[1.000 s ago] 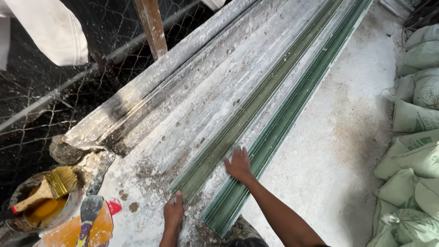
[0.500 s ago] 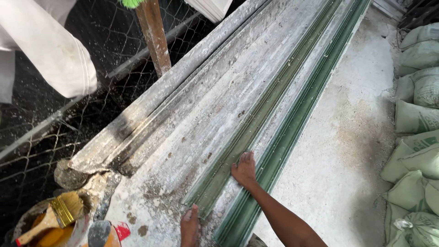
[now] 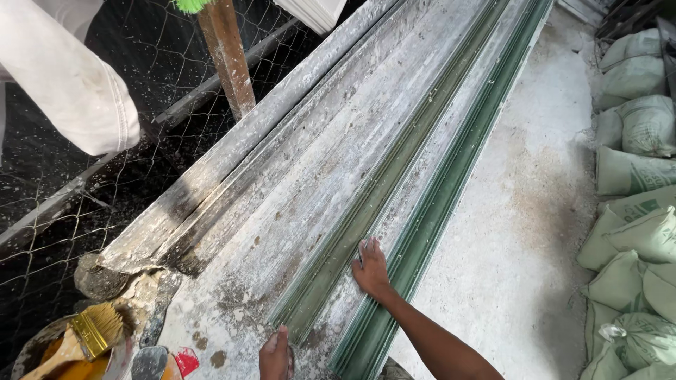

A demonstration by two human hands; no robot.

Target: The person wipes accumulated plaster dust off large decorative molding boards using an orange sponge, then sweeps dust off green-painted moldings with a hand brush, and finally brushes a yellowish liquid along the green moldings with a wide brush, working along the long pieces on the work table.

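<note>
A long moulded cornice form [image 3: 352,169] lies along a white dusty bench, running from the near end to the far top of the view. It has two green ribbed strips [image 3: 436,190] and is coated in white plaster dust. My right hand [image 3: 371,268] rests flat, fingers together, on the pale band between the green strips. My left hand [image 3: 275,355] touches the near end of the form at the bottom edge of the view; only part of it shows. Neither hand holds anything.
A paintbrush [image 3: 88,336] lies in a bucket of yellow liquid [image 3: 42,355] at bottom left. Wire mesh [image 3: 84,204] and a wooden post [image 3: 229,60] stand on the left. Another person's white sleeve [image 3: 70,84] hangs at top left. Stacked sacks [image 3: 634,211] line the right.
The view has shifted forward along the form. Both my hands sit lower in the frame, still pressed on the form, and the other person's sleeve has come further into view.
</note>
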